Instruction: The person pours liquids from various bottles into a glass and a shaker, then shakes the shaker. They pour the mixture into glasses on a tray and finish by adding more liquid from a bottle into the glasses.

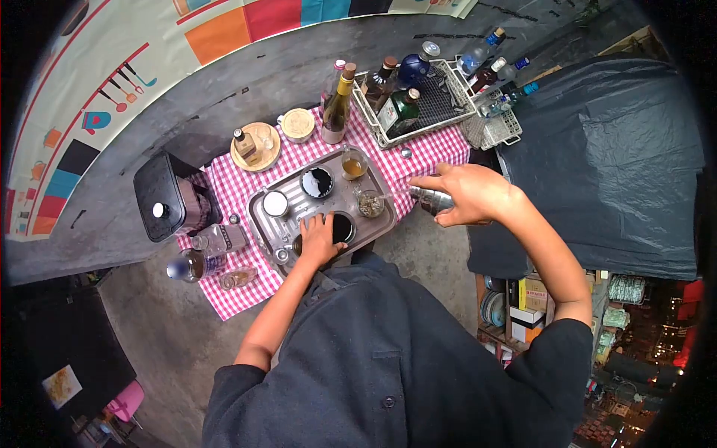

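My right hand [472, 196] is raised off the tray's right side, its fingers wrapped round a shiny metal cup [432, 200] held tilted. My left hand [320, 240] reaches over the near edge of the metal tray [258, 224], fingers stretched out and apart, beside a round vessel of dark liquid [343, 226]. What lies under its palm is hidden. Also on the tray stand another bowl of dark liquid [317, 181], a white-topped cup [275, 203], a glass of amber liquid [353, 166] and a glass with pale brownish contents [370, 203].
A red-and-white checked cloth [216, 295] covers the table. Behind the tray stand a tall corked bottle [337, 108], a lidded cup [297, 125] and a wooden plate [243, 160]. A wire basket [381, 138] holds several bottles. Bottles [196, 265] and a black bin [157, 198] are at left.
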A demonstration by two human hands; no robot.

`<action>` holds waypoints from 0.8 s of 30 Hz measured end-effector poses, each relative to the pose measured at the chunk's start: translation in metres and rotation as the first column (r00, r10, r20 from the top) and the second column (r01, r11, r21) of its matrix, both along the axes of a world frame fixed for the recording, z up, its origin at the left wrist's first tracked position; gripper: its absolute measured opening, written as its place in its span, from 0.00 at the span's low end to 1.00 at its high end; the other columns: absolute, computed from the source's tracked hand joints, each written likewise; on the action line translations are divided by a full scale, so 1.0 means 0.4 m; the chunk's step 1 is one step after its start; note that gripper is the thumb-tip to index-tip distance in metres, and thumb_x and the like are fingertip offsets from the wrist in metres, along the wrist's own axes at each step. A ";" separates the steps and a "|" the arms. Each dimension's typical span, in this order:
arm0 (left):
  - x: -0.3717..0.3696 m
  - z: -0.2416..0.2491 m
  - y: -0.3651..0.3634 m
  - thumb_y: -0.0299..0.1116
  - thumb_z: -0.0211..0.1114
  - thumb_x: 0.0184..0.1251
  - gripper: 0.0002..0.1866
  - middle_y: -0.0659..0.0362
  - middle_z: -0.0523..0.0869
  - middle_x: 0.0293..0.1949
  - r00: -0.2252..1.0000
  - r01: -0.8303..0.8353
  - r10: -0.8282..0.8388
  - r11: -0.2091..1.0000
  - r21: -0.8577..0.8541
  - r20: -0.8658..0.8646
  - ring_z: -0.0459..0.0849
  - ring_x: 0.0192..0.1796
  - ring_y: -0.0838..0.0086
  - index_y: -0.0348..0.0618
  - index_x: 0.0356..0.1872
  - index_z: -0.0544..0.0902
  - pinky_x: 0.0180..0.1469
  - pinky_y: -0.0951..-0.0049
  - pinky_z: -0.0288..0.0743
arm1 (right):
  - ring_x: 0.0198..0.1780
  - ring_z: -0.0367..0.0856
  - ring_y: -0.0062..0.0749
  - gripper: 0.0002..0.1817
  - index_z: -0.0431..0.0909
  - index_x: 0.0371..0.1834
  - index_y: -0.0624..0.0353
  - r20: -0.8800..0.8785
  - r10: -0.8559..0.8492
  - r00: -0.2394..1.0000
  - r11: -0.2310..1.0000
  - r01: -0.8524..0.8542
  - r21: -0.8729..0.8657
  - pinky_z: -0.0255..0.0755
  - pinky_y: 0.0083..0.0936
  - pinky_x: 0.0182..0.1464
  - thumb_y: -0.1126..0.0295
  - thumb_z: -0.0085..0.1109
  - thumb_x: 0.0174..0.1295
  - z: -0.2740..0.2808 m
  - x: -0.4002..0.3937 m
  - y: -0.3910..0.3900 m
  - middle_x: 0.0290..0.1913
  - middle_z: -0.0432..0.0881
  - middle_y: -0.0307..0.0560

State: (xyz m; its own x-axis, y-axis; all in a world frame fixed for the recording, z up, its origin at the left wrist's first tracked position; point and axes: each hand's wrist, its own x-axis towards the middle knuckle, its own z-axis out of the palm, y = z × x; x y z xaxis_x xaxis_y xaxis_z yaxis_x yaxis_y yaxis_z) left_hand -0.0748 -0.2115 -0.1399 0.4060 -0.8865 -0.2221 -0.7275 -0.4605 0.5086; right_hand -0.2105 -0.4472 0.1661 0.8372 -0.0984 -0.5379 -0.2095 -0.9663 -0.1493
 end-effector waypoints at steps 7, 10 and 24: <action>0.001 0.009 0.001 0.50 0.79 0.44 0.51 0.46 0.74 0.58 1.000 0.004 -0.004 1.000 0.008 0.006 0.70 0.64 0.52 0.40 0.70 0.65 0.70 0.43 0.51 | 0.41 0.82 0.52 0.41 0.68 0.71 0.40 0.010 0.034 0.999 0.999 -0.034 0.031 0.77 0.43 0.46 0.55 0.66 0.48 0.015 0.020 -0.013 0.41 0.78 0.57; -0.004 0.011 -0.001 0.47 0.80 0.43 0.49 0.47 0.74 0.57 1.000 -0.028 0.028 1.000 -0.004 0.006 0.69 0.65 0.53 0.43 0.68 0.66 0.70 0.42 0.52 | 0.42 0.82 0.52 0.41 0.68 0.71 0.41 0.009 0.054 0.998 0.996 -0.055 0.064 0.76 0.43 0.47 0.55 0.66 0.48 -0.029 0.026 -0.024 0.42 0.79 0.57; 0.000 0.030 -0.007 0.51 0.80 0.44 0.51 0.44 0.73 0.61 0.999 -0.030 0.031 0.997 0.070 -0.015 0.67 0.67 0.49 0.43 0.69 0.64 0.73 0.44 0.47 | 0.47 0.83 0.53 0.42 0.69 0.70 0.50 -0.096 0.047 0.994 0.949 -0.014 0.316 0.75 0.40 0.54 0.52 0.69 0.47 -0.446 0.069 -0.070 0.46 0.84 0.61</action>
